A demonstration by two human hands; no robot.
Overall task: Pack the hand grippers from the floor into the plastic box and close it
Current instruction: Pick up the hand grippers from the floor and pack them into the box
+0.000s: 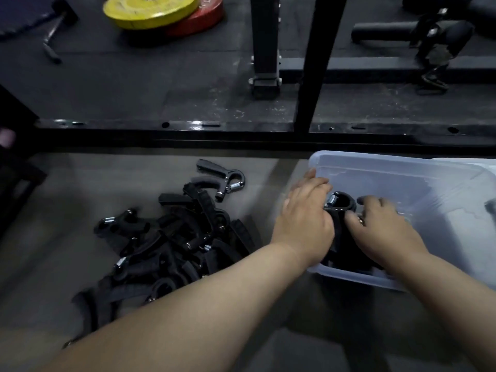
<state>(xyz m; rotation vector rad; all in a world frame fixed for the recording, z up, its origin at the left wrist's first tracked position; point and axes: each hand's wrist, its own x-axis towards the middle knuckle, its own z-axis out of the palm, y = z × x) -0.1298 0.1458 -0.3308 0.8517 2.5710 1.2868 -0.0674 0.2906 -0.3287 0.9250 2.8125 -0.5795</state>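
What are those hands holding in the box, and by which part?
A black hand gripper, inside the clear plastic box. The left hand grips one handle just below the spring end; the right hand holds its other side, fingers curled.

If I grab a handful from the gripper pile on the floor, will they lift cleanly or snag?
Probably snag: in the pile the hooked handles and springs overlap, so neighbours may drag along. Each piece looks rigid rather than floppy, with ribbed handles, so slipping seems unlikely. The separate gripper at the pile's far edge should lift alone.
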